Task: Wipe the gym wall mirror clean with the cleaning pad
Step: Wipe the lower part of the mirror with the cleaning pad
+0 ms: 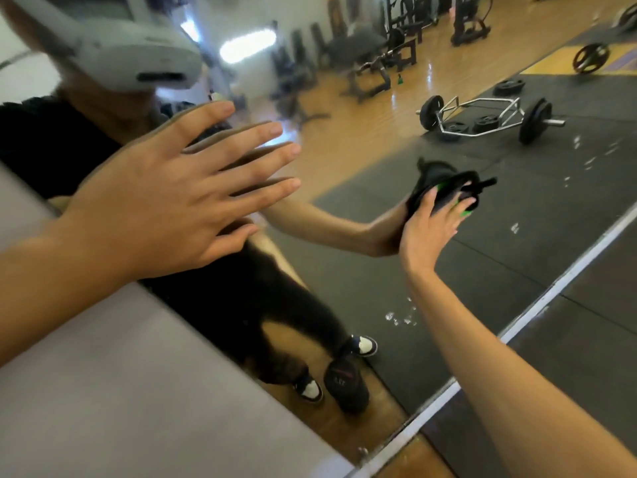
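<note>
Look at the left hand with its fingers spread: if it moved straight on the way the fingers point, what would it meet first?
Probably the mirror glass; the left hand seems already touching it, though depth is unclear.

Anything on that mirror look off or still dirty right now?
Yes. White smears or droplets dot the mirror: a cluster below the pad under the right hand, and more marks to its upper right. The left hand is spread flat at the glass.

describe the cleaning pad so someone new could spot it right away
Start at the large gym wall mirror filling the view. Follow the right hand up to its spread fingers, which press the black cleaning pad with bright green parts flat on the glass. Nothing else nearby is green.
</note>
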The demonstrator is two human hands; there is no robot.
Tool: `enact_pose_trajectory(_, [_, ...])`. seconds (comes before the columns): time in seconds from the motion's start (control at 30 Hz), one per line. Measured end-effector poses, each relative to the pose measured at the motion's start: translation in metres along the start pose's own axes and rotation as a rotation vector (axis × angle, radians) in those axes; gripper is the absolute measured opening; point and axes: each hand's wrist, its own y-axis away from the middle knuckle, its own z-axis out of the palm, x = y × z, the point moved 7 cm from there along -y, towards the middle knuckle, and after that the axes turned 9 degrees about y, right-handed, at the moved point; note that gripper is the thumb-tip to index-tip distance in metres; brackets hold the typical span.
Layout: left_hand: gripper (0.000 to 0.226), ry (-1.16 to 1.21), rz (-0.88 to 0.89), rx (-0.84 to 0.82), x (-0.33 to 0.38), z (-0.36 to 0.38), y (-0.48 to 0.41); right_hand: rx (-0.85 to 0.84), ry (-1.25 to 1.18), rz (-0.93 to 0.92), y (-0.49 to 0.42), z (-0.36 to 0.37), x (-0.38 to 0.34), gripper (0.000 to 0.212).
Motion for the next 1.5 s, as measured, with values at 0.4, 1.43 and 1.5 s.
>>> enact_pose_trajectory(0.4, [0.054,0.100,-0.091,0.035,0.026,-0.016,-0.051,-0.022,-0.026,-0.102,0.016,-0.001,0.007,0.079])
enact_pose_trajectory(1.43, [0.065,-0.084,-0.044,-0.037,0.029,0.053,-0.247,0.041,0.024,-0.336,-0.123,-0.033,-0.034,0.070])
enact_pose_trajectory(1.5, [0.067,-0.074,-0.043,-0.043,0.030,0.052,-0.249,0.024,0.059,-0.457,-0.079,-0.023,-0.025,0.066])
